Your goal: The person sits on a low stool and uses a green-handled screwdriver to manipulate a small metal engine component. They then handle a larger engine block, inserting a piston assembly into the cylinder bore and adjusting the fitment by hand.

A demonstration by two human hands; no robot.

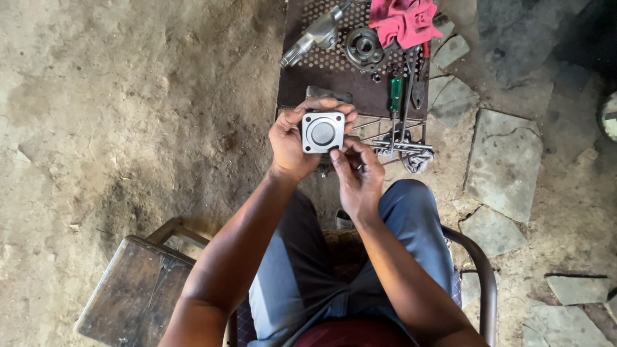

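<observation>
The square grey metal plate with a round raised centre and small corner holes [322, 132] is held up in front of the person, above the knees and just before the dark perforated metal tabletop [334, 77]. The left hand [292, 144] is clamped around its left edge, fingers curled over the top, so the flat face turns toward the camera. The right hand [358, 173] touches the lower right corner with thumb and fingertips closed on it — probably to steady it. Behind, on the tabletop, lie a green-handled screwdriver [395, 96], a round dark bearing housing [364, 46], a silver cast metal part [315, 35] and a pink cloth [405, 22] — all within easy reach.
</observation>
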